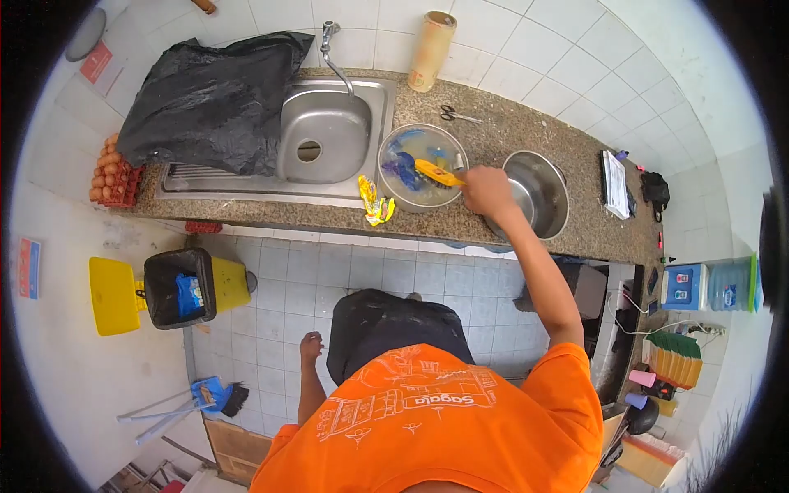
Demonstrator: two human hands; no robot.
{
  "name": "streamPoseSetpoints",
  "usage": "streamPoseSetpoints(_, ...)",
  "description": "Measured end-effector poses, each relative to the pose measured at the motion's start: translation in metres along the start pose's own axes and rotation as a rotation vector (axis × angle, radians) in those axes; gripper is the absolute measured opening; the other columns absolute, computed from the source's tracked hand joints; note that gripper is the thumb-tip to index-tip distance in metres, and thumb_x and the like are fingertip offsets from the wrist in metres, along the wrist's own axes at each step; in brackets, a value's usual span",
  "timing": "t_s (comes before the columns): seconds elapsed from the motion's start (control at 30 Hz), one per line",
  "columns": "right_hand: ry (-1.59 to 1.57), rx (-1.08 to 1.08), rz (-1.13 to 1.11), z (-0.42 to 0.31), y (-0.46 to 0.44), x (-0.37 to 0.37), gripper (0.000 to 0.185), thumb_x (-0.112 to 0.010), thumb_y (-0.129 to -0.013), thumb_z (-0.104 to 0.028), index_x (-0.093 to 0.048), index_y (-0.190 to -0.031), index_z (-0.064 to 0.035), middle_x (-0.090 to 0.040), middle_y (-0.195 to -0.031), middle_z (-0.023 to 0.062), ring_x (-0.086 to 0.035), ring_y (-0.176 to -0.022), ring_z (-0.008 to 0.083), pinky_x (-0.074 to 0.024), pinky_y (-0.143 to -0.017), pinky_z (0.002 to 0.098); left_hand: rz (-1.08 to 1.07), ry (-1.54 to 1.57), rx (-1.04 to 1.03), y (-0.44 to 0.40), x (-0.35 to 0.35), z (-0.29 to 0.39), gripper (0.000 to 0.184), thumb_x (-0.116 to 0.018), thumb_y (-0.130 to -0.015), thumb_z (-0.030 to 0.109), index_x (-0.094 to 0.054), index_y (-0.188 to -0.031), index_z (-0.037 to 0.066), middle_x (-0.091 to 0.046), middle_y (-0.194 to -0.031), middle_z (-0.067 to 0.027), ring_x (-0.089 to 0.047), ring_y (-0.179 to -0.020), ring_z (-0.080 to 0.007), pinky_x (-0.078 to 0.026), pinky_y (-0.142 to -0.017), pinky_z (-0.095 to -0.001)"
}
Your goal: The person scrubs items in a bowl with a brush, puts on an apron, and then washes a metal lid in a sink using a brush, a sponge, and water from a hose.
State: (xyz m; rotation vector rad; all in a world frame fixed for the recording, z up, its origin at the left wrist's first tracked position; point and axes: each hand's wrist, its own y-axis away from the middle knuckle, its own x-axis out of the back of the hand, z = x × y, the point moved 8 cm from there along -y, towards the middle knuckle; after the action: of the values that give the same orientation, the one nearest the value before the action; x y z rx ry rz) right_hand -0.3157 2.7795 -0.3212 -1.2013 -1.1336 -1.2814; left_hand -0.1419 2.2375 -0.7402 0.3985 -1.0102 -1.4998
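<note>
My right hand [486,191] is closed around the handle of a yellow scrubbing brush [436,171], whose head is over a round metal bowl [450,136]. Cloudy water fills the bowl, with a crumpled purple-blue item [401,171] in it that I cannot identify. Just right of my hand stands a deep steel pot [542,193]. A crumpled yellow packet [376,201] lies on the counter edge left of the bowl. My left hand [311,345] hangs low at my side over the floor, fingers loosely bent and holding nothing.
A steel sink [329,135] with a tap [330,49] adjoins the bowl, partly covered by a black plastic bag [214,103]. Scissors [459,115] and a wrapped roll [432,51] are behind. Eggs [107,174] stand far left; a yellow bin [230,283] stands below.
</note>
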Motion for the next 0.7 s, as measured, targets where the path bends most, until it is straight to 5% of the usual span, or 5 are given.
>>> streamPoseSetpoints(0.17, 0.087, 0.071, -0.091, -0.009, -0.013, -0.014, 0.009, -0.063, -0.069, -0.012, -0.067, -0.077, -0.0088, -0.065, -0.075, 0.0146, -0.065, -0.072, 0.03, -0.0519, -0.062, 0.0398, -0.025, 0.017, 0.039, 0.005, -0.012, -0.002, 0.023, -0.05, -0.082, 0.016, -0.062, -0.101, 0.011, -0.062, -0.081, -0.0032, -0.059, -0.064, -0.0137, -0.044, -0.048, -0.0279)
streamPoseSetpoints(0.7, 0.149, 0.035, -0.175, 0.001, -0.045, -0.038, 0.014, -0.066, -0.066, -0.014, -0.067, -0.08, -0.0091, -0.067, -0.079, 0.0107, -0.066, -0.074, 0.0269, -0.053, -0.064, 0.0376, -0.048, 0.095, 0.124, 0.001, -0.005, -0.048, 0.025, -0.051, -0.084, 0.022, -0.058, -0.106, 0.012, -0.064, -0.086, -0.0054, -0.062, -0.067, -0.0185, -0.047, -0.051, -0.0333)
